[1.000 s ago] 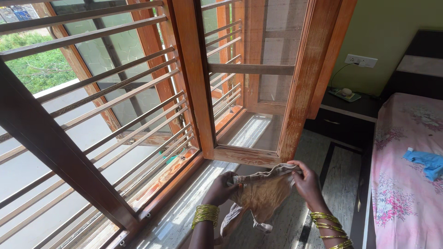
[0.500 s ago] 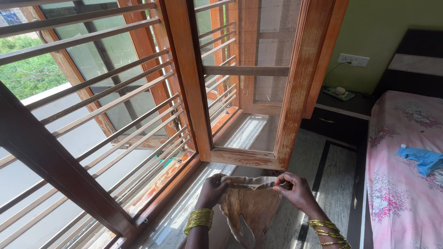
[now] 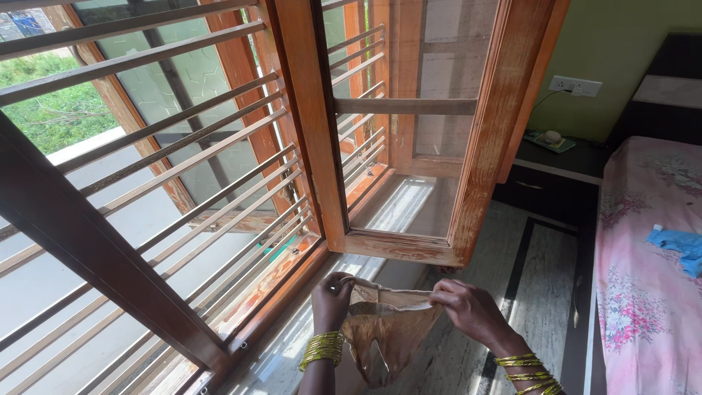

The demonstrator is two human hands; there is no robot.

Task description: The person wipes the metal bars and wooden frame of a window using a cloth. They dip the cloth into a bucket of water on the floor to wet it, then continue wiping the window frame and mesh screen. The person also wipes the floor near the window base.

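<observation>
A stained tan cloth (image 3: 387, 325) hangs between my two hands below the open wooden window shutter (image 3: 409, 132). My left hand (image 3: 331, 301) pinches the cloth's top left corner, and my right hand (image 3: 468, 311) pinches its top right edge. Both wrists carry gold bangles. The cloth's upper edge is stretched between the hands and its lower part droops toward the floor. The hands are just inside the window sill (image 3: 274, 281).
Metal bars (image 3: 168, 161) span the window on the left in a dark wooden frame. A bed with a pink floral sheet (image 3: 643, 292) and a blue cloth (image 3: 676, 245) lies on the right. A dark bedside cabinet (image 3: 548, 183) stands under a wall socket.
The cloth went from bunched between my hands to stretched out by its top edge. Both hands moved slightly lower and my view shifted a little.
</observation>
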